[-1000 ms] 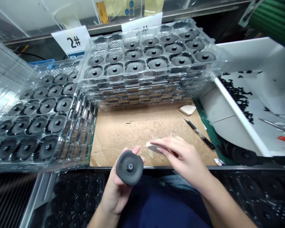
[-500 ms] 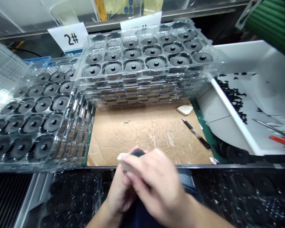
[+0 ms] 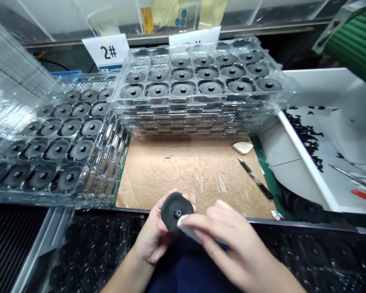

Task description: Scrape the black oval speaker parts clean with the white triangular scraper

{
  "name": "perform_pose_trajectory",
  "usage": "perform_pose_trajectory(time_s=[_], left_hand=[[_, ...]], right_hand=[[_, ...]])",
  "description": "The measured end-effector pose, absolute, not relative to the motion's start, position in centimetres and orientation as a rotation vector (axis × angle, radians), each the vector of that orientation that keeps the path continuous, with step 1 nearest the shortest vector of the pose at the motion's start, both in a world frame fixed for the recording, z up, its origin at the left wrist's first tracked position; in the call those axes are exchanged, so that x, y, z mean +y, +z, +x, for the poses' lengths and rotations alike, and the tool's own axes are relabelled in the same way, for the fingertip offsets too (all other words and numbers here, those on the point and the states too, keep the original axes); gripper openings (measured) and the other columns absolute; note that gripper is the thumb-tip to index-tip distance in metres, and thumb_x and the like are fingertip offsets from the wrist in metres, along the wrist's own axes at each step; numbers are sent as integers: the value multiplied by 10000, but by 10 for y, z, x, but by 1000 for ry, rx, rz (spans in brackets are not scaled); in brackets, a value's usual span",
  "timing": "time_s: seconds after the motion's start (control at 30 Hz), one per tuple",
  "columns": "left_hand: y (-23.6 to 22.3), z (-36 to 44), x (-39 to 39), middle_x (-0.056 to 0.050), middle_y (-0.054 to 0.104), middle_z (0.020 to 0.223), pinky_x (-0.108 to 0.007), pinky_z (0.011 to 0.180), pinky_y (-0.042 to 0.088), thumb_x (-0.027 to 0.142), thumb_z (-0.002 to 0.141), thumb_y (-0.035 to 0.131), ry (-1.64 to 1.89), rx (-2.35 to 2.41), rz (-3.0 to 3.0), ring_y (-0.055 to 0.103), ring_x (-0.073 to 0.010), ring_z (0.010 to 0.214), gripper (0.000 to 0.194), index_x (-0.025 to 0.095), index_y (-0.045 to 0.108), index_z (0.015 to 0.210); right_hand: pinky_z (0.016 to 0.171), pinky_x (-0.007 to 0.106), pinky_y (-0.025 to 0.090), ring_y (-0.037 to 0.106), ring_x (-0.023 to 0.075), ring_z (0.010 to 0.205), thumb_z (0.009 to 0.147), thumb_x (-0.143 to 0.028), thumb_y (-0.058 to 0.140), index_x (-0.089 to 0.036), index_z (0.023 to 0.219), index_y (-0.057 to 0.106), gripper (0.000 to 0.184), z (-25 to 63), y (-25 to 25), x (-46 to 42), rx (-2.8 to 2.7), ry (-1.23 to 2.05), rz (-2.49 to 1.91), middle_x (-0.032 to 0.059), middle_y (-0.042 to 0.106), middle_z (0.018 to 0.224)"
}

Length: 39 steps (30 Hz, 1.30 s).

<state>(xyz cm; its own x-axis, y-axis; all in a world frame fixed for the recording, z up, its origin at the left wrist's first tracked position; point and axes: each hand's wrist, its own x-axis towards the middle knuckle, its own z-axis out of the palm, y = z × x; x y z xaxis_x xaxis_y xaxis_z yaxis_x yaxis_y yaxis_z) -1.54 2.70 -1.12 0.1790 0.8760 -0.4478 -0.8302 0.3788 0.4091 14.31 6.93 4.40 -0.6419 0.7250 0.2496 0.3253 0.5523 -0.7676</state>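
In the head view, my left hand (image 3: 154, 234) is closed around the edge of a round black disc (image 3: 170, 205), its face turned up to show a small central post. My right hand (image 3: 228, 240) pinches a thin white wedge-shaped pad (image 3: 187, 228). The pad's tip lies against the disc face, close beside the post; whether it presses on it I cannot tell. My right fingers hide the rear of the pad. Both hands are over the front edge of the cardboard sheet (image 3: 152, 175).
Stacked clear trays of black discs stand at the back (image 3: 198, 103) and left (image 3: 91, 162). On the cardboard lie a white wedge (image 3: 242, 147) and a black pen (image 3: 256, 178). At right, a white bin (image 3: 311, 171) holds small black bits, a metal-tipped tool and something red-handled.
My right hand has drawn back to the right, uncovering the disc face. The pad's tip is now beside the post. The whole view has shifted slightly.
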Motion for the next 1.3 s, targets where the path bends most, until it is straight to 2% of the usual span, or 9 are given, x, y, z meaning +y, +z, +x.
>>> perform_pose_trajectory(time_s=[0.2,0.33,0.53,0.7,0.8,0.9,1.13,1.23,1.3], left_hand=[[-11,-13,19,-21,704,1050,-299,828,527,306,590,787,1268,547,72,667,-222,939,469,269,665,1042],[-8,-16,11,-17,689,1098,-379,878,518,327,609,773,1296,446,40,642,-274,1012,477,282,651,1068],[-15,-25,5,-24,655,1149,-367,831,539,489,750,580,1331,427,122,657,-265,983,445,314,589,1158],[-33,-36,1,-55,516,1293,-376,930,472,352,777,623,1494,873,1036,589,-225,1079,662,389,303,1355],[-40,-46,1,-117,495,1257,-422,960,446,137,698,703,1449,1166,1619,517,-238,1146,986,321,57,1420],[-41,-51,1,-152,511,1209,-415,923,479,107,685,703,1420,1256,1745,544,-230,1098,1039,248,-16,1421],[-37,-58,-2,-134,533,1226,-400,940,460,146,696,707,1391,1272,1666,543,-219,1105,1000,270,30,1422],[-32,-62,1,-82,570,1223,-375,999,382,243,630,769,1247,1253,1367,518,-221,1134,825,291,353,1341],[-30,-62,2,-70,662,1039,-358,945,412,391,645,736,1104,1218,995,582,-224,1024,487,214,614,1081]], right_hand=[[631,254,482,607,148,760,906,-259,472,-229,1058,627,220,162,-22,88,-1933,921,-1323,41,657,985],[639,316,506,600,196,783,872,-322,486,-190,995,672,260,157,-76,101,-1916,848,-1379,87,610,941],[713,302,505,582,210,951,886,-286,469,-217,1042,640,241,152,-55,82,-1897,811,-1351,89,578,1062],[683,195,515,642,136,814,893,-200,479,-257,1054,612,217,140,-33,52,-2014,955,-1212,17,662,926],[660,182,517,645,133,782,885,-174,494,-231,1137,560,267,135,-37,41,-2015,926,-1222,37,662,954],[661,191,510,620,122,731,876,-147,506,-234,1222,501,357,137,-34,40,-2066,866,-1146,34,645,926],[718,263,496,586,159,842,899,-214,518,-241,1259,510,362,138,-12,60,-2424,702,-831,64,623,1004],[633,259,484,584,150,714,908,-330,508,-219,1144,592,274,132,-10,66,-2448,678,-776,50,650,874],[577,237,468,571,135,618,923,-323,479,-197,991,630,208,128,-13,63,-2366,702,-801,30,642,741]])
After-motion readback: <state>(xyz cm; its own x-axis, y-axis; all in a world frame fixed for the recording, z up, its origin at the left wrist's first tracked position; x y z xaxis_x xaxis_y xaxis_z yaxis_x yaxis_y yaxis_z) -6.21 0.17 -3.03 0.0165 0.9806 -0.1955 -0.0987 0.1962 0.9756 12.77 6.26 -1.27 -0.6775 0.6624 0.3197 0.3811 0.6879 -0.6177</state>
